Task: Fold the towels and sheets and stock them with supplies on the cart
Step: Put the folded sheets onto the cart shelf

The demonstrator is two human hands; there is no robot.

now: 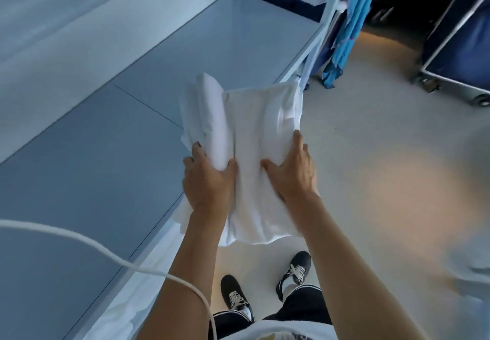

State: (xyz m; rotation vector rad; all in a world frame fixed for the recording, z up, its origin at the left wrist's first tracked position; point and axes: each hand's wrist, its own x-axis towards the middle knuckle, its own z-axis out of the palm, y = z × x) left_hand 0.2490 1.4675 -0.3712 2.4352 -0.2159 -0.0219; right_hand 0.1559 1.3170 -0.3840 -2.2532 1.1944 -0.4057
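while both hands [209, 178] grip it, white folded towel [254, 133] looks creased.

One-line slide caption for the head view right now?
Both hands, left and right, hold a folded white linen beside the pale blue table, above the floor.

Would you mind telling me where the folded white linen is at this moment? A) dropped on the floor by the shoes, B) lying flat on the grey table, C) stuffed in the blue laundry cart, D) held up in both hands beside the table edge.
D: the left hand and right hand both grip the folded white linen, holding it beside the grey table.
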